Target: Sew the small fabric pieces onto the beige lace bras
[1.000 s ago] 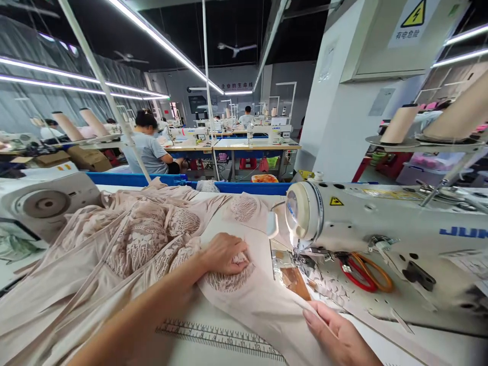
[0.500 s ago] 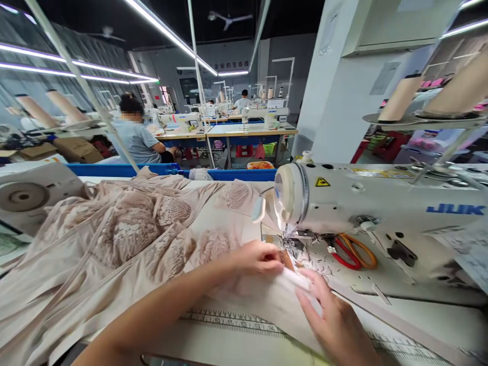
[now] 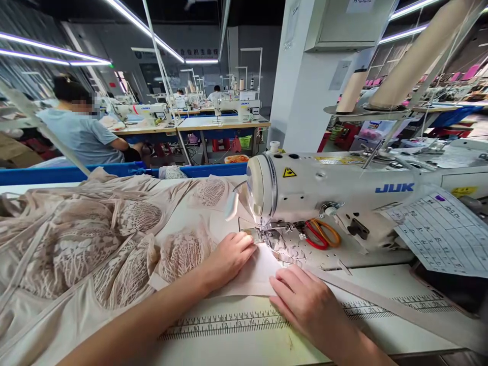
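Note:
A pale pink lace garment [image 3: 95, 244] lies spread over the left of the sewing table. One flat fabric edge [image 3: 259, 269] of it reaches under the presser foot [image 3: 269, 235] of a white sewing machine [image 3: 343, 188]. My left hand [image 3: 231, 256] presses down on that fabric just left of the needle, fingers together and flat. On the fabric's near right corner rests my right hand [image 3: 305, 300], its fingers stretched out flat. Neither hand grips anything.
Red and orange scissors [image 3: 320, 235] lie on the machine bed behind the needle. A printed ruler strip [image 3: 229, 323] runs along the table's front. A paper chart [image 3: 442, 234] hangs at right. Thread cones [image 3: 353, 91] stand behind. A person in grey [image 3: 82, 134] sits at the left rear.
Both hands have slid the fabric edge up to the presser foot and flattened on it. The view has shifted right and closer to the machine.

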Motion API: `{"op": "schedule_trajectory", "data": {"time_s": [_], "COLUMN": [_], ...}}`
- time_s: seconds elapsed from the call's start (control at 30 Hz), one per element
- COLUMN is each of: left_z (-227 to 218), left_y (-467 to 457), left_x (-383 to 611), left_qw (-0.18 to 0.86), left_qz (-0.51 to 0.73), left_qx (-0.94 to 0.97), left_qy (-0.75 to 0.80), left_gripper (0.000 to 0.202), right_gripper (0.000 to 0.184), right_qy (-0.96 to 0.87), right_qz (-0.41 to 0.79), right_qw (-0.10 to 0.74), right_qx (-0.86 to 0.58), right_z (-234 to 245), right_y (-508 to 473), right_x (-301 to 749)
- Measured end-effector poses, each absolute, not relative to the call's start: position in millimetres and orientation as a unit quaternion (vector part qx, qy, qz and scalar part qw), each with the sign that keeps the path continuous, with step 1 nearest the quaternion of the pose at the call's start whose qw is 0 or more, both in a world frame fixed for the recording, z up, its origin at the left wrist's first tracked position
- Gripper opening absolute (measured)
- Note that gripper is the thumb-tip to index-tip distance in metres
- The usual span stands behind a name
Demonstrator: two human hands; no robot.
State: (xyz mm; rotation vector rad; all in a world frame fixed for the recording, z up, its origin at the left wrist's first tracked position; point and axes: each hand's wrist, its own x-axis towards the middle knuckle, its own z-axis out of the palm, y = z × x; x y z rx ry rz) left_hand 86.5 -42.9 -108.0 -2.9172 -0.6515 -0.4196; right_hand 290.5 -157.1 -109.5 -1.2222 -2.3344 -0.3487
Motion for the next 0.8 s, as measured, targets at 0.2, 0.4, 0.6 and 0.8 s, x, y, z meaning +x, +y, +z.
{"op": "schedule_trajectory", "data": {"time_s": [0.2,0.4,0.6,0.8], "left_z": [-97.6,-89.1,-85.2,-91.0], "left_y": [-60.4,-70.4,-67.0,-69.5], "left_x": [77.5,81.0,82.2,83.0], "left_qw": [0.013,-0.012,-0.006,0.004], "left_qz": [-0.081,-0.079,-0.067,-0.073], "left_qx": [-0.969,-0.966,-0.972,-0.967], "left_qy": [-0.231,-0.245,-0.224,-0.243], "left_gripper": [0.044,0.077,0.061,0.077], "right_gripper": [0.027,0.031,0.029,0.033], "right_qy": [-0.858,-0.844,-0.823,-0.822], "right_qz": [-0.162,-0.120,-0.062,-0.048], "right_qw": [0.214,0.258,0.297,0.333], "right_qx": [-0.438,-0.456,-0.480,-0.459], "right_z": [-101.6,-108.6,-112.5,-112.8], "right_y": [-153.1,-154.5,-157.6,-155.0], "right_x": [292.1,295.9,296.2,291.0]}}
